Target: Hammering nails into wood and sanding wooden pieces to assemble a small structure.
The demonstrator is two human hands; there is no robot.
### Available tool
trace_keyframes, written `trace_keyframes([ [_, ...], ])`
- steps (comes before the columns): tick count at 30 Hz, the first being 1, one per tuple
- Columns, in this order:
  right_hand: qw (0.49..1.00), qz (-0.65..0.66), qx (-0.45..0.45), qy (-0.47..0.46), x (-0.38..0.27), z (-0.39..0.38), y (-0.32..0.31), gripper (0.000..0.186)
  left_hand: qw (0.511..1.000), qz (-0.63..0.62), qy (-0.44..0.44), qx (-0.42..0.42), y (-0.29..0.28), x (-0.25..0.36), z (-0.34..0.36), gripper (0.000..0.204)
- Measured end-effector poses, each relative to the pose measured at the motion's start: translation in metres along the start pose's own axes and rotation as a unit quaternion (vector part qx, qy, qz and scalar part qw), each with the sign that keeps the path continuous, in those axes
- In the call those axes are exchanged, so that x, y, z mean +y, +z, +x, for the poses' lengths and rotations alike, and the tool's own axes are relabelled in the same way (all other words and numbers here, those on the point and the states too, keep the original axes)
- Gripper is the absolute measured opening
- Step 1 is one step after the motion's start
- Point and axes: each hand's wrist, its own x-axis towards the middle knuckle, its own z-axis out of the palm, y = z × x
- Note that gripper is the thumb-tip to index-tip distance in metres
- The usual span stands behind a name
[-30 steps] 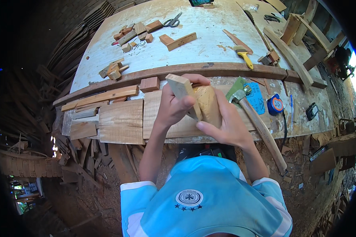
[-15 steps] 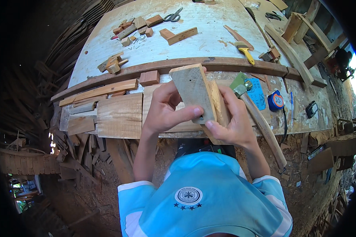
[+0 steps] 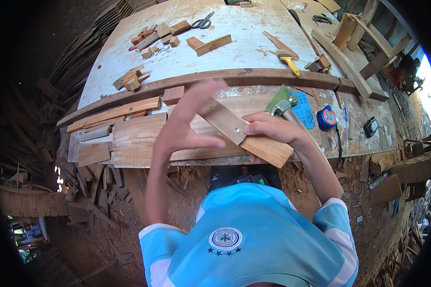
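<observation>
My right hand (image 3: 273,128) grips a wooden joint at its near end, thumb on top. It is made of a flat board (image 3: 224,120) with a small shiny round spot, likely a nail or screw head, and a lighter wood block (image 3: 270,150) set at an angle beneath it. My left hand (image 3: 183,125) is raised beside the board's far end, slightly blurred, its thumb and fingers spread apart around nothing. Just beyond my right hand lie a hammer (image 3: 291,101) and a blue sheet of sandpaper (image 3: 303,113).
A long wooden beam (image 3: 201,82) crosses the workbench. Flat planks (image 3: 141,141) lie along its near edge. To the right are a blue tape measure (image 3: 326,118) and a yellow-handled brush (image 3: 289,63). Scissors (image 3: 203,21) and wood offcuts (image 3: 148,40) sit farther back.
My left hand has let go of the wooden joint and moved off to the left, opening. The joint has turned and tipped flatter in my right hand, its lighter block now pointing toward me.
</observation>
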Motion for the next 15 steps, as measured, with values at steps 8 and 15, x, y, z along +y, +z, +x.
trace_keyframes([
  [8, 0.936, 0.316, -0.142, -0.063, 0.014, 0.005, -0.034, 0.096, 0.976, 0.083, -0.05, -0.197, -0.01, -0.01, -0.009, 0.058],
  [15, 0.813, -0.383, 0.435, -0.052, 0.067, -0.038, -0.052, 0.066, 0.962, 0.122, -0.232, -0.075, 0.019, -0.051, -0.057, 0.056],
])
